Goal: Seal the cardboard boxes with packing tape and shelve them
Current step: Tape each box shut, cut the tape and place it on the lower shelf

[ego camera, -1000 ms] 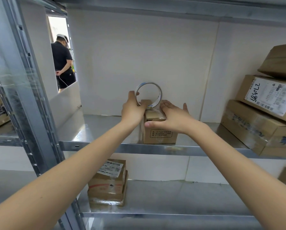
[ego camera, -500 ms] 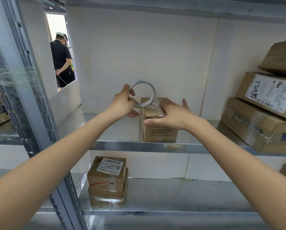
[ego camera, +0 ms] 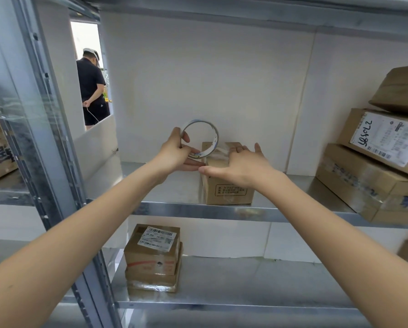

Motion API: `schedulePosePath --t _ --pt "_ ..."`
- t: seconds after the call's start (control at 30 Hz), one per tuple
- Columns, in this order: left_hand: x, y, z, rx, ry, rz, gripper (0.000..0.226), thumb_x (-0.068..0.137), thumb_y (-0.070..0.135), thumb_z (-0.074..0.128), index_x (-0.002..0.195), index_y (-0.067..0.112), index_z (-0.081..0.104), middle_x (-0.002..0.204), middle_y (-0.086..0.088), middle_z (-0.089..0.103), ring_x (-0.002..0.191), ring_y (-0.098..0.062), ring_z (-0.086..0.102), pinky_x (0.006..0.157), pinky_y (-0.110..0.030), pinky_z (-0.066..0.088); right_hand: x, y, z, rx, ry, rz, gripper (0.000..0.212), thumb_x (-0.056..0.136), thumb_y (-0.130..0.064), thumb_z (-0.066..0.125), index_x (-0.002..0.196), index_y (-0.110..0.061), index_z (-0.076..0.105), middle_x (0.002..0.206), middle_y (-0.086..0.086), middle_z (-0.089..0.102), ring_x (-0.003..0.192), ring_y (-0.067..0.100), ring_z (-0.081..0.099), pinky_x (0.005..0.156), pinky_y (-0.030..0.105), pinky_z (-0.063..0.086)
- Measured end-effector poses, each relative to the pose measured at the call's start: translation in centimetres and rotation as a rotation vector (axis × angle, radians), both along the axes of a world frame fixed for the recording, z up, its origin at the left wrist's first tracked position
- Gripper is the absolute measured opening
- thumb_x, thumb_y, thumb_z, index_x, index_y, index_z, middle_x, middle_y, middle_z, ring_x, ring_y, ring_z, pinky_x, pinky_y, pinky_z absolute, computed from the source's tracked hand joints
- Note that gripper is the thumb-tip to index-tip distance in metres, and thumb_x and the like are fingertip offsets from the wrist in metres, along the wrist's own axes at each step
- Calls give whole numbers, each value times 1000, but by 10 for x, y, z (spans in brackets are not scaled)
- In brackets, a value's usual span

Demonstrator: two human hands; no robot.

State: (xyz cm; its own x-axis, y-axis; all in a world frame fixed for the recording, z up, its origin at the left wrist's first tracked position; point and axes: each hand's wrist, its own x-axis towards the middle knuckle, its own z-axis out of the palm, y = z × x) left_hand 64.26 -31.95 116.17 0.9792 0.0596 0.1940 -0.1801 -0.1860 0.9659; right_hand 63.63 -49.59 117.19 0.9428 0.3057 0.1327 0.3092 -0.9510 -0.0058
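You see one small cardboard box (ego camera: 229, 185) on the upper shelf (ego camera: 292, 213), one tape roll (ego camera: 199, 138) beside it, and three larger boxes (ego camera: 373, 183) stacked at the right. On the lower shelf (ego camera: 245, 304) sit two stacked boxes (ego camera: 153, 256). Your two hands are in view: left hand (ego camera: 175, 152), right hand (ego camera: 240, 165). One other person (ego camera: 91, 86) stands beyond the opening.

Plain white wall panels (ego camera: 221, 86) at the back, w/ a vertical seam right of centre. Shiny galvanised steel shelving: upper shelf deck (ego camera: 281, 213), lower shelf deck (ego camera: 257, 280), perforated grey metal upright (ego camera: 53, 138) on the left. Bright daylight thru a tall narrow opening (ego camera: 85, 34) top left, where a person in black shirt, shorts & white cap (ego camera: 91, 88) stands, back turned.
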Motion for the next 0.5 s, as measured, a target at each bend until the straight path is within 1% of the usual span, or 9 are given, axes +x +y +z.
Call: schedulePosePath --t 0.07,0.17,0.2,0.27,0.33,0.4,0.5 --pt "0 2 -4 -76 4 -20 21 98 -3 39 93 17 33 107 -22 66 78 -37 73 70 -35 62 -1 0 0 3 -6 2 91 73 -92 24 150 -42 26 155 8 34 144 25 26 119 53 5" --pt "0 7 -9 -162 -9 -67 19 98 -1 40 93 17 34 106 -22 65 83 -37 73 75 -35 62 -5 0 1 -3 -17 -20 98 77 -88 27 151 -24 31 153 10 37 143 25 27 120 51 6" --pt "0 8 -11 -194 -10 -89 18 98 0 41 94 16 34 106 -22 65 85 -37 73 78 -35 61 -6 0 1 -6 -25 -23 101 76 -89 27 150 -21 33 152 10 38 143 25 28 120 51 6" --pt "-2 9 -14 -236 -20 -118 18 99 0 40 96 16 33 107 -22 65 86 -38 73 81 -36 60 -6 1 0 -14 -28 -25 103 76 -89 26 150 -18 33 153 11 37 143 25 27 120 51 6" --pt "-1 9 -16 -245 -40 -112 19 99 -1 39 95 16 33 105 -20 65 85 -40 73 81 -36 61 -4 1 -1 -17 -28 -27 104 76 -89 26 150 -17 33 153 11 36 144 25 27 120 51 6" --pt "1 11 -15 -226 -62 -96 18 99 -1 38 94 16 34 104 -19 65 83 -41 72 80 -38 61 -2 -1 -3 -18 -41 -24 106 74 -91 24 150 -18 32 154 9 36 143 25 27 119 52 7" --pt "4 19 -16 -41 -94 -53 19 101 3 31 90 19 35 108 -20 64 77 -40 73 73 -45 62 1 -2 -5 -19 -45 -33 114 67 -95 17 147 -16 38 153 8 38 142 25 30 119 52 9"
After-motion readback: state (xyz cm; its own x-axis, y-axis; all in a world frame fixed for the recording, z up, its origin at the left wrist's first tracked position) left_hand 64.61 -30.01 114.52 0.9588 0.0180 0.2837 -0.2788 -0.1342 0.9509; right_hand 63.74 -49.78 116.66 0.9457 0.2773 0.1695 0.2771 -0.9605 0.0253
